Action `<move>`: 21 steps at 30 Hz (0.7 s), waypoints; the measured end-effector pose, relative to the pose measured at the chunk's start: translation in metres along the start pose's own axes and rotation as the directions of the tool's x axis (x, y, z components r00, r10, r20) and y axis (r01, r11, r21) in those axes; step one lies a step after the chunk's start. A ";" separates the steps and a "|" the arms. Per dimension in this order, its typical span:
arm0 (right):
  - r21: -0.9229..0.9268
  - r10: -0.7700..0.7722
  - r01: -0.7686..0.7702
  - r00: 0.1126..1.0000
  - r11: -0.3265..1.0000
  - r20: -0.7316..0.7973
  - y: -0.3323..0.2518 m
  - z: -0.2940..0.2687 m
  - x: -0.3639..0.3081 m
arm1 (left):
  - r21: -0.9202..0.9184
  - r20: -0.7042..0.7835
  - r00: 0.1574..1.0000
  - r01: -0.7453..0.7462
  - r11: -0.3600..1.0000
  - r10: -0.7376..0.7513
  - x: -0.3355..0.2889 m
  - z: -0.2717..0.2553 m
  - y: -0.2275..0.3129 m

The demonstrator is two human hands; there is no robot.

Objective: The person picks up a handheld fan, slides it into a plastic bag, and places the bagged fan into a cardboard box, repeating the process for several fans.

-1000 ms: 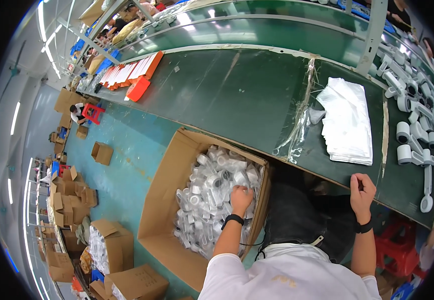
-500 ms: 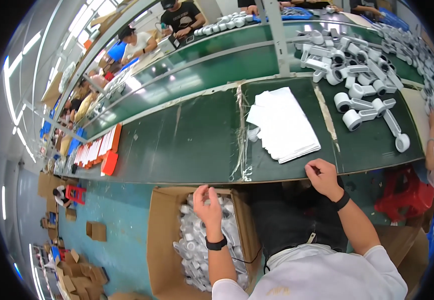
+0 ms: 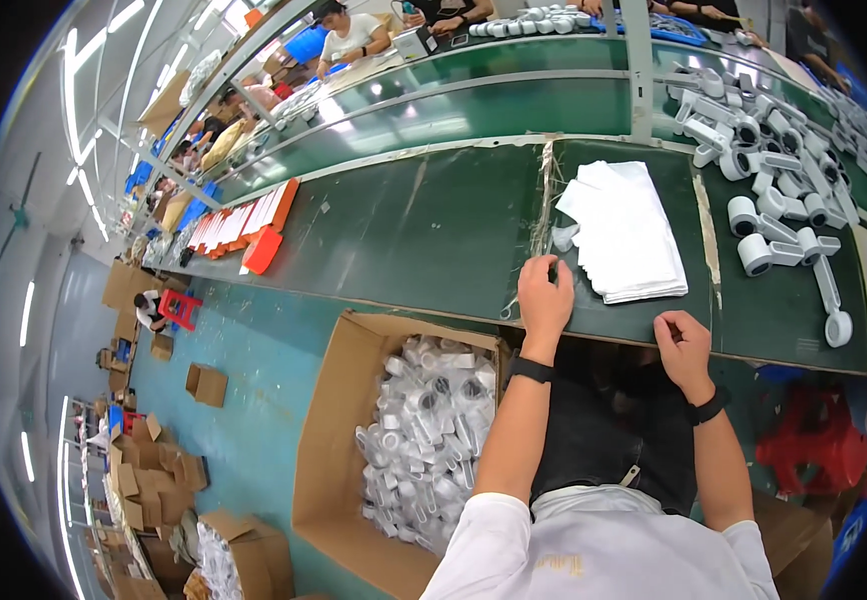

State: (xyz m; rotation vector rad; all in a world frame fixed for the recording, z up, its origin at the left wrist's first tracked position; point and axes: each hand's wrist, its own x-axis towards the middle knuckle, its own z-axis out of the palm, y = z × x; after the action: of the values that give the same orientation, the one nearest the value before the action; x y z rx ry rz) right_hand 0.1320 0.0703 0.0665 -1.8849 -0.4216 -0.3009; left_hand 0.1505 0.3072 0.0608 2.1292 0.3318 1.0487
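Note:
My left hand (image 3: 546, 294) is over the front edge of the green table, close to a stack of thin white sheets or flat bags (image 3: 632, 235). Its fingers curl loosely, with a gap beside the thumb and nothing seen in them. Right of it, at the table's front edge below the stack, my right hand (image 3: 685, 352) is closed in a loose fist; no object shows in it. A small crumpled clear piece (image 3: 565, 237) lies against the stack's left side. Farther right are light grey plastic parts (image 3: 756, 254), each with a round cup-like end and an arm.
A cardboard box (image 3: 326, 440) of clear-bagged parts (image 3: 424, 430) stands left of my legs. Orange trays with white slips (image 3: 249, 220) lie at the table's left. More grey parts (image 3: 754, 130) are heaped at the back right. A red stool (image 3: 812, 440) stands right; co-workers sit beyond.
My left hand has moved from above the cardboard box up and right to the table edge beside the white stack. My right hand stays near the front edge. The view has shifted.

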 end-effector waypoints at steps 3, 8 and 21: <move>0.018 -0.007 0.007 1.000 1.000 0.006 -0.001 -0.001 -0.001 | 0.013 0.032 0.999 -0.009 1.000 0.009 0.000 -0.003 0.003; 0.035 -0.027 0.027 1.000 0.999 0.016 0.000 -0.010 0.001 | -0.002 0.031 0.999 -0.009 1.000 0.009 0.000 0.001 0.010; -0.011 0.028 -0.027 0.993 1.000 0.117 0.049 -0.013 -0.004 | -0.011 -0.093 0.995 -0.031 0.999 0.030 -0.001 0.012 0.003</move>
State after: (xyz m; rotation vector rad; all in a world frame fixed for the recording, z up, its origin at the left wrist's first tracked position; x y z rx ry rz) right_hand 0.1494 0.0425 0.0275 -1.9219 -0.4740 -0.1744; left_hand 0.1586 0.2989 0.0573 2.0848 0.3371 1.1668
